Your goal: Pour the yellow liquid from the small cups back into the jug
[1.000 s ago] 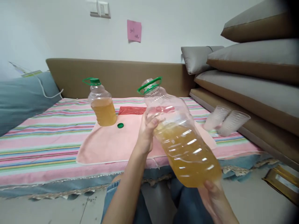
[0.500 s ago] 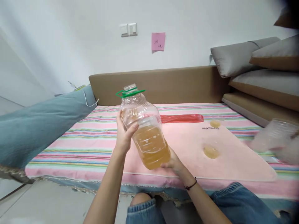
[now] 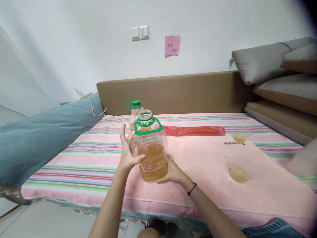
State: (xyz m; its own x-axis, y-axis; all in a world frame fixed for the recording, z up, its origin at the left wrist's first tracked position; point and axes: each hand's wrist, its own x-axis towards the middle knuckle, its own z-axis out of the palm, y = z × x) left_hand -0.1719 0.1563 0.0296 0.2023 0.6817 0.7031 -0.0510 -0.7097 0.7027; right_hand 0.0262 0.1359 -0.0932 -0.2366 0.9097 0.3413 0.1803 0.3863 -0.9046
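Observation:
A large clear plastic jug (image 3: 152, 162), partly filled with amber liquid, stands nearly upright above the pink mat. Its mouth is uncapped, and a green carry handle rings the neck. My left hand (image 3: 130, 152) holds it at the left side, thumb across the front. At the lower right, my right hand (image 3: 174, 171) is wrapped round the base. Whether the base touches the mat, I cannot tell. Directly behind is a second jug (image 3: 135, 114) with a green cap and handle, mostly hidden by the first jug and my left hand.
A red plastic strip (image 3: 193, 131) lies behind the pink mat (image 3: 198, 188). Two clear cups with yellow liquid, the nearer cup (image 3: 238, 174) and the farther cup (image 3: 239, 137), are at right. Stacked cushions (image 3: 284, 96) fill the back right. A blurred clear container (image 3: 304, 160) sits at the right edge.
The jug has gone from tilted to nearly upright and come lower, both hands still on it. The capped jug behind has come into sight. The view has shifted slightly left.

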